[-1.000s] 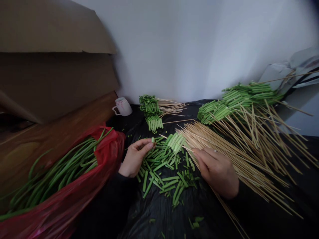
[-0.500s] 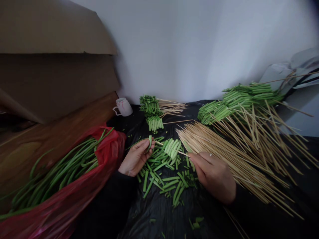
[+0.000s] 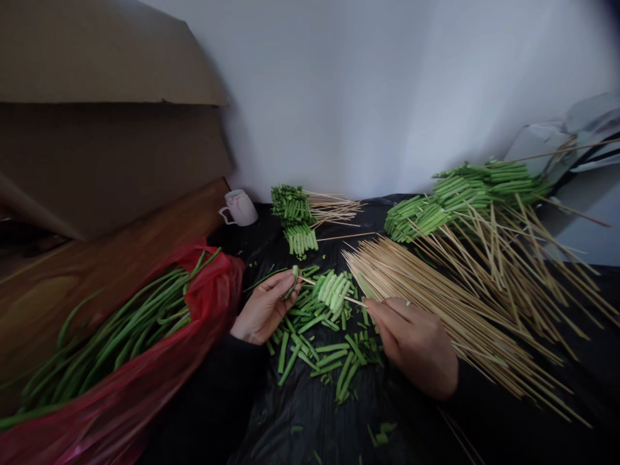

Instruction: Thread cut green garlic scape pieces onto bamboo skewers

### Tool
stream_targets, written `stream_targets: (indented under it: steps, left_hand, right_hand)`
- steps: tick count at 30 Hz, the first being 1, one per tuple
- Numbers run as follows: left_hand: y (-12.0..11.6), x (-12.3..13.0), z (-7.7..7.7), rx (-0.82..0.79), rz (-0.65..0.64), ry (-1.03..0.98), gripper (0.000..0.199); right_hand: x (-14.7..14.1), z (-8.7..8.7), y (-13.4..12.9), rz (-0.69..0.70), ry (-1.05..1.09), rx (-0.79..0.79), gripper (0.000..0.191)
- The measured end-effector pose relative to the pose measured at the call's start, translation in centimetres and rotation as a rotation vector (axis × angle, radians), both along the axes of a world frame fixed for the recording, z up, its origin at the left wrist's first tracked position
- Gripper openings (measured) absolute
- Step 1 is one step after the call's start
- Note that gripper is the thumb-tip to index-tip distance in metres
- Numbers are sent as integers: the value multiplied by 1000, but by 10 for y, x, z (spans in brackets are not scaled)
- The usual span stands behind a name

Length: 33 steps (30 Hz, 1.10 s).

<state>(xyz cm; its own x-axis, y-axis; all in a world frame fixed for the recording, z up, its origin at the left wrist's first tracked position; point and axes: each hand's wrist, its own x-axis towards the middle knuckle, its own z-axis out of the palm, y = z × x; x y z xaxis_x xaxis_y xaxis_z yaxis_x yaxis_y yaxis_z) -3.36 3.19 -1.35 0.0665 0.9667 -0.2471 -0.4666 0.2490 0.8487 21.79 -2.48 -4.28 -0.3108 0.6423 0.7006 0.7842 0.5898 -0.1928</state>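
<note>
Between thumb and fingers, my left hand (image 3: 269,305) pinches a green bean piece (image 3: 295,274) at the pointed end of a wooden skewer (image 3: 356,301). My right hand (image 3: 417,342) grips the skewer's other end, with a ring on one finger. Several pale green bean pieces (image 3: 332,290) sit side by side on the skewer between my hands. Beneath them, loose cut bean pieces (image 3: 332,349) lie scattered on a black plastic sheet (image 3: 290,439). Beside my right hand is a large pile of bare skewers (image 3: 436,303).
A red plastic bag (image 3: 213,284) of long beans (image 3: 121,336) lies left. Behind are a white mug (image 3: 241,208) and a small stack of filled skewers (image 3: 294,210). A bigger filled stack (image 3: 465,194) lies back right. A cardboard box (image 3: 111,155) stands back left.
The skewer and its beans have shifted slightly left toward my left hand. The bean piece in my left fingers has moved slightly and now meets the skewer's tip.
</note>
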Motion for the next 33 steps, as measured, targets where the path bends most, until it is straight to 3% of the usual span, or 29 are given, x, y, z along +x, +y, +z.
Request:
stream_targets:
  steps: [20,33]
  left_hand:
    - [1,2,-3,9,10,6,27]
    - [0,2,-1,85,73,152,26]
  right_hand:
    - [0,2,1,0,-11,16,26]
    - [-1,1,0,-25,-62,50,26]
